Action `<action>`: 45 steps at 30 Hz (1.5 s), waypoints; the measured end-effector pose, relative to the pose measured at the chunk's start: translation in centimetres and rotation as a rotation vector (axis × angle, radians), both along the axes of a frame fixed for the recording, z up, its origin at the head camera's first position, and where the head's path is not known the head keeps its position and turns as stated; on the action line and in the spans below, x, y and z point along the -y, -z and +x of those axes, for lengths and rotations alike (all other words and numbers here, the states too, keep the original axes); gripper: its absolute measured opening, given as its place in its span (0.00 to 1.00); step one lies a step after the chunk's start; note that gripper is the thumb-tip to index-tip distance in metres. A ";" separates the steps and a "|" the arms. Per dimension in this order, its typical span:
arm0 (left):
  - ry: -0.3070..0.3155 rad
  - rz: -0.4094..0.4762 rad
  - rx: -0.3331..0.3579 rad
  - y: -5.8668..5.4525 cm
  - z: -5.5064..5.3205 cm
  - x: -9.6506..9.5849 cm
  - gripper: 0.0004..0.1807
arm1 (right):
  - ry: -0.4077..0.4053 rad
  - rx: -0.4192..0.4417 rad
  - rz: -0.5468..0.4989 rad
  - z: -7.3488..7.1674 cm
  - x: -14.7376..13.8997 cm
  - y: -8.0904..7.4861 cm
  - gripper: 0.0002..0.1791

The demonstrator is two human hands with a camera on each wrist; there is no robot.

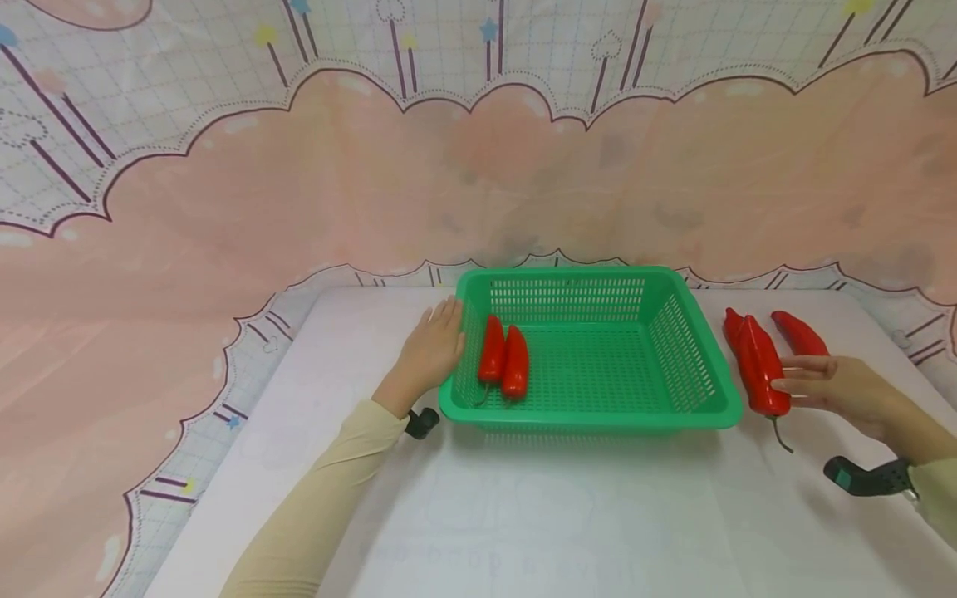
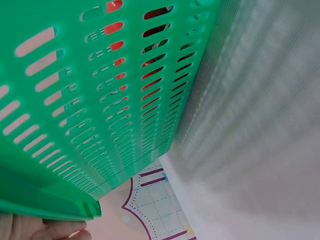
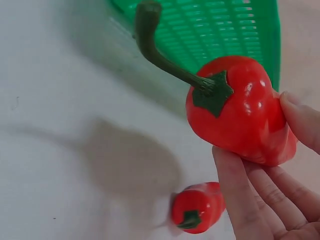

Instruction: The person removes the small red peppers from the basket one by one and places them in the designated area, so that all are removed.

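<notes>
My right hand [image 1: 845, 390] pinches a red chili pepper [image 1: 761, 365] between thumb and fingers, just beyond the basket's right side. In the right wrist view, this glossy pepper [image 3: 240, 115] shows a star-shaped green cap and a bent stem, held above its shadow. Two more red peppers lie nearby: one [image 1: 733, 321] partly behind the held one, another [image 1: 798, 330] beyond my hand. My left hand [image 1: 434, 345] rests against the left rim of a green plastic basket [image 1: 591, 419], fingers extended. Two red peppers [image 1: 491, 353] lie inside along the basket's left side.
The basket stands on a white tabletop [image 1: 553, 523], towards its back edge. A patterned pink and white cloth [image 1: 374, 183] hangs behind and spreads round the table's sides. Dark wrist-worn devices [image 1: 867, 477] sit below both hands.
</notes>
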State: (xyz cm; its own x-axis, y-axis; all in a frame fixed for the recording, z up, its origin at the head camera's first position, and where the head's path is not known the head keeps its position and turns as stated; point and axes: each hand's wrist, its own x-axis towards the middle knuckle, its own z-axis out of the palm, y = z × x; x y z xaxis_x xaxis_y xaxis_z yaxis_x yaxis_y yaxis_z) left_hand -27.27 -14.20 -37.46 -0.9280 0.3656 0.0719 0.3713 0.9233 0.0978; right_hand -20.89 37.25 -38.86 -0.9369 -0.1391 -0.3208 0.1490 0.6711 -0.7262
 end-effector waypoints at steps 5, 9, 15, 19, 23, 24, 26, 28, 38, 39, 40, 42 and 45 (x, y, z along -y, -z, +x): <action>0.000 0.005 0.007 -0.1 -0.1 0.0 0.30 | -0.020 0.005 -0.062 0.2 -0.5 0.8 0.40; 0.000 0.009 0.008 -0.1 -0.1 0.0 0.31 | -0.039 0.019 -0.062 0.3 -0.5 1.4 0.40; 0.004 0.012 0.005 0.0 -0.1 -0.1 0.31 | -0.041 0.068 -0.041 0.6 -0.1 1.9 0.42; 0.004 0.012 0.012 0.0 0.0 -0.1 0.31 | -0.044 0.078 -0.096 0.7 -0.1 2.2 0.41; 0.002 0.017 0.020 -0.1 0.1 -0.1 0.31 | -0.059 0.101 -0.141 0.8 -0.3 2.4 0.40; 0.002 0.018 0.021 -0.1 0.1 -0.1 0.31 | -0.061 0.108 -0.141 0.9 -0.4 2.4 0.40; 0.003 0.020 0.020 -0.2 0.1 -0.1 0.31 | -0.073 0.122 -0.127 1.0 -0.5 2.5 0.40; 0.005 0.019 0.015 -0.2 0.1 -0.1 0.31 | -0.077 0.134 -0.114 1.1 -0.6 2.5 0.41; 0.004 0.023 0.011 -0.3 0.2 -0.1 0.31 | -0.073 0.171 -0.074 1.6 -0.6 2.5 0.41; 0.003 0.024 0.011 -0.3 0.2 0.0 0.31 | -0.063 0.177 -0.057 1.6 -0.6 2.6 0.41; 0.003 0.024 0.012 -0.2 0.2 0.0 0.31 | -0.058 0.182 -0.039 1.7 -0.5 2.6 0.41; 0.004 0.022 0.011 -0.2 0.2 0.0 0.31 | -0.061 0.186 -0.016 1.7 -0.5 2.6 0.42; 0.004 0.019 0.007 -0.1 0.1 0.0 0.31 | -0.048 0.197 -0.005 1.8 -0.5 2.7 0.42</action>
